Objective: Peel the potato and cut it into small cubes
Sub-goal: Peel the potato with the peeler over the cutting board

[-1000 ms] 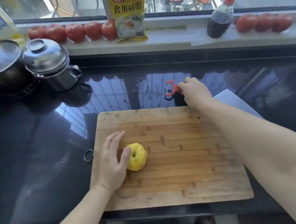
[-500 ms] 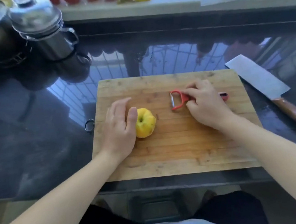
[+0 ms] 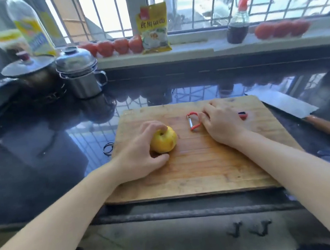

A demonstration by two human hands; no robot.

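Head camera shows the yellow potato (image 3: 163,140) on the left half of the wooden cutting board (image 3: 195,172), standing on the wood. The left hand (image 3: 142,147) now curls around it: fingertips on its top, the thumb under its near side. Half a second ago this hand only lay flat against the left side of the potato, so the grip has closed since then.

The red peeler (image 3: 193,121) lies on the board to the right of the potato, apart from it, the blade end toward the potato. The right hand (image 3: 221,123) covers the handle with fingers bent down over it; the end of the handle (image 3: 243,115) shows beyond the knuckles. I cannot tell if the fingers really pinch the handle or only rest on it. Compared with the earlier frame, the peeler and this hand are at nearly the same place on the board.

On the dark glossy counter (image 3: 41,158), just beside the right edge of the board, lies a cleaver (image 3: 292,104) with a wooden handle. The view is higher than before: now the window sill with tomatoes (image 3: 115,46), a yellow packet (image 3: 155,28) and a dark sauce bottle (image 3: 238,25) is visible, and at far left the steel pot (image 3: 81,72) with its lid.
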